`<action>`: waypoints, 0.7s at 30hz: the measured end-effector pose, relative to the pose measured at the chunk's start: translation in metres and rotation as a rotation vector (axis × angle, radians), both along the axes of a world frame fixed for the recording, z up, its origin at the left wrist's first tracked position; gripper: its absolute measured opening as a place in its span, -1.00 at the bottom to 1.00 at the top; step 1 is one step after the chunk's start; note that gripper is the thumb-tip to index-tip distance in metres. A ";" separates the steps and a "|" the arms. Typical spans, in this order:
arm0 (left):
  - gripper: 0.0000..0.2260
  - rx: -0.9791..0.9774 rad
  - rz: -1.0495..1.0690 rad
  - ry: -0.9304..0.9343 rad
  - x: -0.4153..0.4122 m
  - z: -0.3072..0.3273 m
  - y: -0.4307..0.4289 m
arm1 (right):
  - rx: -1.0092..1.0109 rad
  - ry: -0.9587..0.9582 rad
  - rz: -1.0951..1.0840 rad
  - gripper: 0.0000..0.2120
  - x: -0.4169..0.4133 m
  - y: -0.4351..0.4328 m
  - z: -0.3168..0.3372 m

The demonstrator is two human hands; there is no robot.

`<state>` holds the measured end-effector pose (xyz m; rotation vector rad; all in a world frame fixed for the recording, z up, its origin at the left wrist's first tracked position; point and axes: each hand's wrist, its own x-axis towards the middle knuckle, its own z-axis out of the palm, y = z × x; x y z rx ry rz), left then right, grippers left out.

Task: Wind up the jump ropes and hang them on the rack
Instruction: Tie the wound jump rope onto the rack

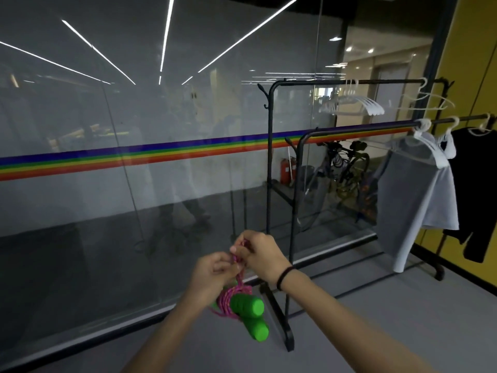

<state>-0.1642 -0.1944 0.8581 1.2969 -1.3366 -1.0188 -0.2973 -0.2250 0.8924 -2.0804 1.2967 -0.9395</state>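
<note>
Rope (229, 298) x1, L hand (212, 273), R hand (259, 255) pinching

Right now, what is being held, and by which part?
The left hand and right hand pinch the pink jump rope at the top of its wound cord; the green handles hang free below.

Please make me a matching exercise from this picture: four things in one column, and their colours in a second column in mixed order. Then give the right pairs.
Things
1. handles
2. cord
3. T-shirt
4. empty hangers

Colours
a. white
b. pink
c. green
d. grey

Pairs: 1-c, 2-b, 3-d, 4-a
</note>
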 end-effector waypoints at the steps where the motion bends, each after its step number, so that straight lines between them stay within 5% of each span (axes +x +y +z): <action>1: -0.84 -0.001 0.001 0.002 -0.008 -0.001 -0.019 | 0.005 -0.006 0.011 -0.91 -0.007 -0.020 0.000; 15: -0.89 -0.082 0.105 0.263 -0.121 0.019 -0.284 | 0.034 -0.093 0.119 -0.94 -0.120 -0.293 0.028; 21: -0.85 -0.107 0.128 0.283 -0.150 0.024 -0.370 | 0.006 -0.188 -0.089 -0.82 -0.151 -0.362 0.028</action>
